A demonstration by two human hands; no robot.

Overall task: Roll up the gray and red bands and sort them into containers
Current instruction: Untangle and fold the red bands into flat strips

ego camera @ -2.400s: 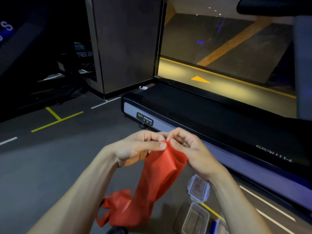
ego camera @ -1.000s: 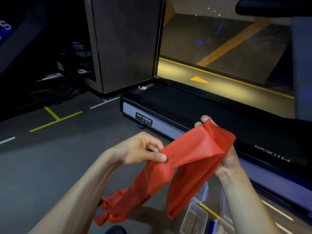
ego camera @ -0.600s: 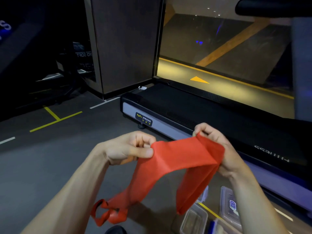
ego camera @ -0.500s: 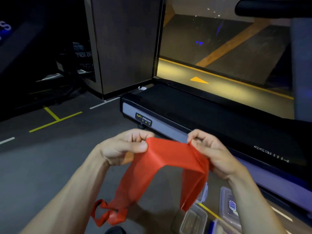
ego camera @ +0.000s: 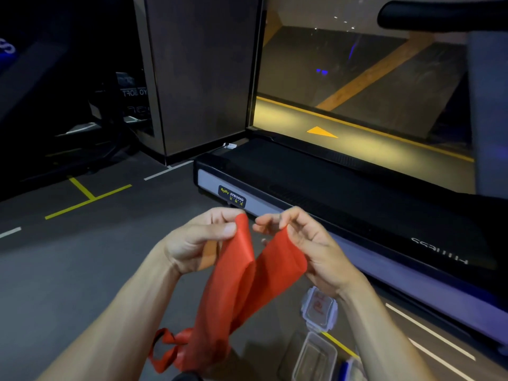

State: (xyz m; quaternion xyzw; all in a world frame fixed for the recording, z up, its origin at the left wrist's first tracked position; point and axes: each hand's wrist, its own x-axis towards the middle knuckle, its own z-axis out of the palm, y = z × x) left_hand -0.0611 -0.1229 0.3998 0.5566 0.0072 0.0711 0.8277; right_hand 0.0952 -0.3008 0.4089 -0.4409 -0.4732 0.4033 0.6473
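The red band (ego camera: 247,284) hangs in the air in front of the person, folded into two layers. The left hand (ego camera: 198,240) pinches one top edge between thumb and fingers, and the right hand (ego camera: 305,237) holds the other layer over its curled fingers, the two hands close together. The step in hand looks like squaring up the fold before rolling, so it would pay to bring the two top edges level and pull the layers flat (the lower end (ego camera: 170,350) is bunched and twisted down near the floor) and then wind tightly from the top. Below the right wrist a clear container (ego camera: 316,356) stands open on the floor, its lid (ego camera: 319,309) just beyond it toward the treadmill (ego camera: 357,193). That long deck edge bounds the right side; the bare gym floor (ego camera: 82,257) to the left offers more room to swing the tail.
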